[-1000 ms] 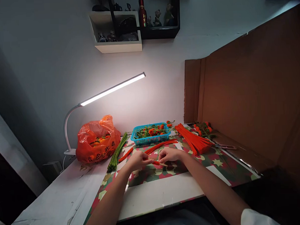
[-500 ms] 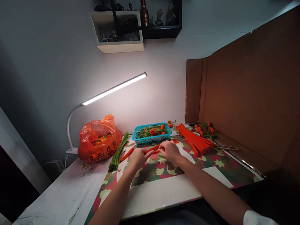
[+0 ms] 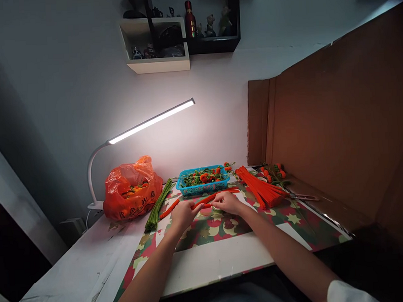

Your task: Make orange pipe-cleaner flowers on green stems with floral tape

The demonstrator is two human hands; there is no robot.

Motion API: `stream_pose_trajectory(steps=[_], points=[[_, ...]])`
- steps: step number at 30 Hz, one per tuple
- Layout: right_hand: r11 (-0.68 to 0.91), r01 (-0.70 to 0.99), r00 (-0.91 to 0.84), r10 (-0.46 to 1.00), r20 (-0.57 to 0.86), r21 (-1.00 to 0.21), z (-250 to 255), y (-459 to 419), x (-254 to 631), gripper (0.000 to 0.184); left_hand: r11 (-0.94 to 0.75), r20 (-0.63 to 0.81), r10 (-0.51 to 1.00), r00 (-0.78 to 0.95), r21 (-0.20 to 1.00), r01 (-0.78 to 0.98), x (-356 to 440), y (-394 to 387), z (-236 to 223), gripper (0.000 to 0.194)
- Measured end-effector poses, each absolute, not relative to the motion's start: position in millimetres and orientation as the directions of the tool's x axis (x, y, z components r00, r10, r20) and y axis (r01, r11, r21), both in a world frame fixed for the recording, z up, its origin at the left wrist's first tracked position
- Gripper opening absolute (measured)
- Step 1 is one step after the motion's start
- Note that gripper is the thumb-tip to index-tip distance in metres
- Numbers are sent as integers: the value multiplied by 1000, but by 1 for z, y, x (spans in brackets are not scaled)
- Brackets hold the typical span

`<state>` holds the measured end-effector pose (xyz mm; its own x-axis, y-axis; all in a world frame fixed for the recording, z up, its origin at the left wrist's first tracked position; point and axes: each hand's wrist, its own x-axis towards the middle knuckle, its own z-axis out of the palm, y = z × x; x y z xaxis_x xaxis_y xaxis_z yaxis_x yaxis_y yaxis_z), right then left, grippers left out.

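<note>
My left hand (image 3: 184,213) is closed, pinching the left end of an orange pipe cleaner (image 3: 207,206) that looks coiled. Thumb and fingers of my right hand (image 3: 227,202) are closed at its right end. Just behind my hands, more orange pipe cleaner (image 3: 230,190) lies on the patterned sheet. Left of my left hand rests a separate orange coil (image 3: 169,209). Beyond it is a bundle of green pipe cleaners (image 3: 158,207). A fan of straight orange pipe cleaners (image 3: 261,187) lies to the right of my right hand. My fingers partly hide the piece I hold.
Behind my hands stands a blue basket (image 3: 203,188) of orange flowers with green stems. An orange plastic bag (image 3: 132,207) and a lit lamp (image 3: 153,121) are at left. Scissors (image 3: 305,197) lie at right, near the cardboard wall (image 3: 327,132).
My right hand has shifted slightly, its fingers lower and more drawn together at the pipe cleaner's end. My left hand keeps its pinch. The whole view has shifted a little.
</note>
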<state>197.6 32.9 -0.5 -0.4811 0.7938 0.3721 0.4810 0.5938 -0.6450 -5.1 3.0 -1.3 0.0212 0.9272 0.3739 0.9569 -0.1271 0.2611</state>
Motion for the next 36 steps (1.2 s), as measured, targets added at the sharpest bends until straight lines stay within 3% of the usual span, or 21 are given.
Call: stream_pose_trajectory(steps=[7, 13, 25, 30, 36], points=[[546, 304, -548, 770, 325, -781, -3, 43, 207, 19, -173, 369, 926, 83, 219, 960, -2, 0, 2, 56], [377, 316, -549, 821, 156, -871, -13, 52, 213, 29, -237, 377, 915, 143, 218, 947, 0, -4, 5, 59], [345, 221, -566, 807, 168, -912, -9, 44, 209, 25, -231, 380, 915, 137, 215, 949, 0, 0, 0, 58], [563, 326, -544, 768, 336, -759, -1, 28, 202, 13, -243, 382, 915, 132, 258, 935, -2, 1, 0, 59], [723, 507, -595, 688, 416, -470, 1, 16, 195, 23, -195, 304, 948, 96, 318, 928, -3, 0, 5, 57]])
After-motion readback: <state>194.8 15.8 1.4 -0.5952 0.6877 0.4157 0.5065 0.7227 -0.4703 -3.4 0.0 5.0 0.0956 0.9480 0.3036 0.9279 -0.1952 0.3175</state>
